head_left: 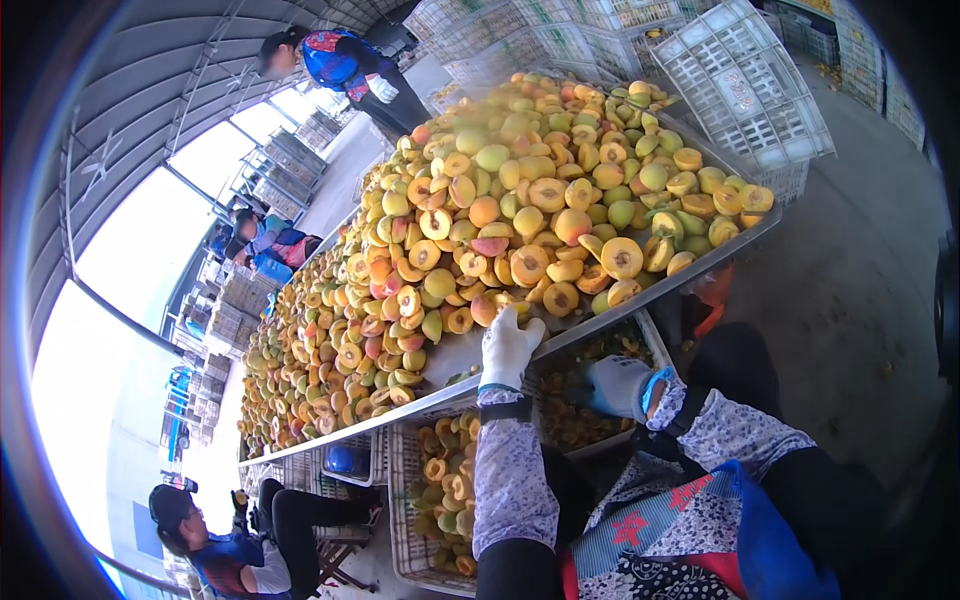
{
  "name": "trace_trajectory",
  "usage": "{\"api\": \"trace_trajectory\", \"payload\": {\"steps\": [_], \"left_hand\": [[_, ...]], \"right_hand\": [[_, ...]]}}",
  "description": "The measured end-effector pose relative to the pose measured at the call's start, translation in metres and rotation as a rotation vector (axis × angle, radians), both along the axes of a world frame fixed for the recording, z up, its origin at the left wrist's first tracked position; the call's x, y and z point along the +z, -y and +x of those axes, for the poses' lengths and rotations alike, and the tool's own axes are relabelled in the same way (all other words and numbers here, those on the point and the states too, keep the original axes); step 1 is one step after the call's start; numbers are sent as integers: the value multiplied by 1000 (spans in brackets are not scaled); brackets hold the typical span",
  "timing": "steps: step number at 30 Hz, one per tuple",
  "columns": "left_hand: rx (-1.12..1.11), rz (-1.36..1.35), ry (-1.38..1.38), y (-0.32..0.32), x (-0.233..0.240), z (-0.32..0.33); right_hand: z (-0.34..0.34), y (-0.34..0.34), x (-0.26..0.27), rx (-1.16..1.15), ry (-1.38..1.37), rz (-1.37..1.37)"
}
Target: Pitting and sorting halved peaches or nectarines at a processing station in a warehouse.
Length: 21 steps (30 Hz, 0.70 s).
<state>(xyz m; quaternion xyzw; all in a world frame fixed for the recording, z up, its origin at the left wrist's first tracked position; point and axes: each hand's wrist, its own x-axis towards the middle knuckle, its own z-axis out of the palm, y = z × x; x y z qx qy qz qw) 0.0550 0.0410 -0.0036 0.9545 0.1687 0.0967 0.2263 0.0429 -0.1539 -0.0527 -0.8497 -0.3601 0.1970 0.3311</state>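
Note:
My left hand, in a white glove, reaches over the metal rim of the sorting table. Its fingertips touch a yellow peach piece at the near edge of a large heap of halved peaches; whether they grip it is unclear. Many halves lie cut side up, some showing brown pit hollows. Lower and to the right, my right hand, gloved in white-grey with a blue cuff, is over a crate of dark peach scraps. Its fingers are blurred, so anything held there cannot be made out.
Below the table rim stands a plastic crate of peach halves. A tilted white crate leans by the far right corner. One person sits at lower left; another stands beyond the heap. Stacked crates line the back.

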Motion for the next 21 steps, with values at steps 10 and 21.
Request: {"api": "trace_trajectory", "payload": {"steps": [10,21], "left_hand": [[-69,-150,61,0,21,-9],[-248,-1239,567,23,12,-55]], "right_hand": [[-2,-11,-16,-77,103,166],[-15,-24,47,-158,-35,795]]}}
